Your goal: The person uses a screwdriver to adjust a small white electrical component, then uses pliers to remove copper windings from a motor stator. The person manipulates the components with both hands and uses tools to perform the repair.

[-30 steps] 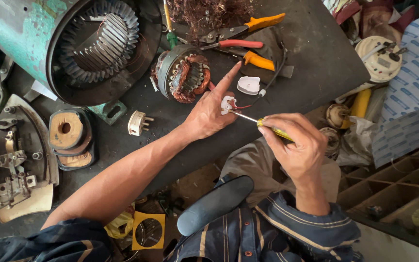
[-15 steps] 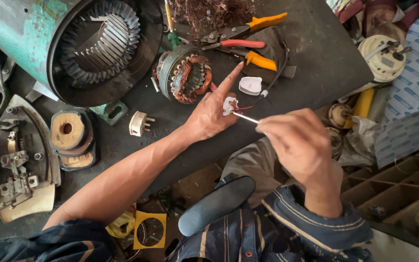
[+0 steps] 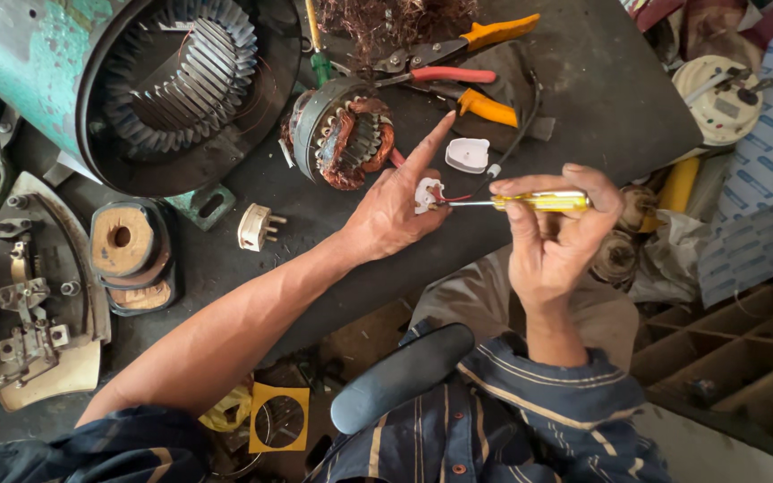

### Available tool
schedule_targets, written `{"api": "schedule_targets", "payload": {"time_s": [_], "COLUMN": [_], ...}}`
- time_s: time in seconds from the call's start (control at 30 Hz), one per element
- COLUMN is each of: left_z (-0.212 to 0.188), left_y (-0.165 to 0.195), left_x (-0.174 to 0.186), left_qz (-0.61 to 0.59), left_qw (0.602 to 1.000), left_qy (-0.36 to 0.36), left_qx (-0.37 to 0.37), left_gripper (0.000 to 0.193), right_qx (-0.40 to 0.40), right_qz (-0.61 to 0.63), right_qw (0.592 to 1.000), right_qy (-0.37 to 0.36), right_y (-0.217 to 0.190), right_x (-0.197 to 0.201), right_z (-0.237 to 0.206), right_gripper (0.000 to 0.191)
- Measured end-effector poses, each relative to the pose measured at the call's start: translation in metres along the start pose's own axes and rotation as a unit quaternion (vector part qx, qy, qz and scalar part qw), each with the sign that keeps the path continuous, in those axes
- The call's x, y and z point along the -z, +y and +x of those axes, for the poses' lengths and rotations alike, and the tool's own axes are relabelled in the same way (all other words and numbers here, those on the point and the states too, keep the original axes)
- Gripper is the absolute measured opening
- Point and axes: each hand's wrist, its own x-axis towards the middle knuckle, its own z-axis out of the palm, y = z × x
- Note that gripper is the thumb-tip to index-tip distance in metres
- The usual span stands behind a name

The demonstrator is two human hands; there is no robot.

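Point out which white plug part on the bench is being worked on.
The open plug base pinched in the left hand, with the screwdriver tip in it; the pinned plug and loose cover lie untouched.

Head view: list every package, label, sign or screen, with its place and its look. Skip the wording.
Yellow square card, bottom centre below the bench edge: a flat sleeve with a round window.
White-and-blue patterned sack, far right: crumpled, woven look.
No screens or signs show.
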Motion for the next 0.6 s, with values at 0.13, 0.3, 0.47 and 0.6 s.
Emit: {"api": "schedule_targets", "payload": {"time_s": [0.13, 0.3, 0.47, 0.6], "left_z": [0.0, -0.001, -0.002, -0.001], "left_y": [0.001, 0.0, 0.0, 0.003], "left_x": [0.001, 0.001, 0.002, 0.003], "left_qz": [-0.014, 0.0, -0.006, -0.022], "left_qw": [0.999, 1.0, 1.0, 0.999], "left_qy": [-0.022, -0.009, -0.016, -0.026], "left_qx": [0.03, -0.003, -0.001, 0.016], "left_gripper": [0.108, 0.109, 0.108, 0.107], "right_qx": [-0.018, -0.043, -0.079, -0.108], "right_qz": [0.029, 0.058, 0.091, 0.124], "right_qw": [0.999, 0.997, 0.993, 0.986], "right_qy": [0.011, 0.006, 0.007, 0.006], "right_y": [0.006, 0.014, 0.022, 0.028], "right_x": [-0.006, -0.009, -0.008, -0.008], "right_z": [0.003, 0.006, 0.008, 0.009], "right_gripper": [0.043, 0.044, 0.048, 0.05]}}
